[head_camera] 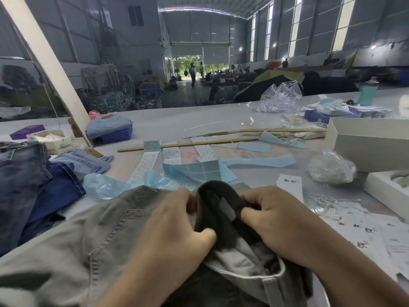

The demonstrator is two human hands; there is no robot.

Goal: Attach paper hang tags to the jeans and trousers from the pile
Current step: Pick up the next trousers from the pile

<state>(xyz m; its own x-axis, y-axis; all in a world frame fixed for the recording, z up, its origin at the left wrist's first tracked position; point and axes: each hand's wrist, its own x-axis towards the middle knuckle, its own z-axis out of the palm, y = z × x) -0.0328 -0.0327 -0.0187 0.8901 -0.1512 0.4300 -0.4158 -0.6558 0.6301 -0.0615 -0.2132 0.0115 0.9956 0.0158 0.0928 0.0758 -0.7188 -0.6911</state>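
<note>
Nearest you, filling the lower half of the frame, the grey trousers (73, 240) lie across the table edge, and both your hands are bunched into the waistband: your left hand (177, 227) curls its fingers round the pale outer cloth, and your right hand (278, 220) pinches the dark inner fold (219, 209) that stands up between them. No tag is on this pair that I can see, so I judge the fixing is not yet done. The risk is plain: with both hands full of cloth, you must let go with one to fetch a tag, and the fold you have opened may slump shut and lose you the spot you meant to use. The white hang tag (290, 187) lies just beyond your right hand at centre right, near a loose tangle of white strings (327, 204); grab hastily and you may drag up several strings at once, or brush the printed tags (363, 231) at lower right off the table edge. The jeans pile (26, 178) waits at the left. Blue paper scraps (199, 171), label strips (146, 165) and a wooden stick (177, 146) clutter the middle, with a crumpled plastic bag (332, 167) and white boxes (367, 140) crowding the right.
</note>
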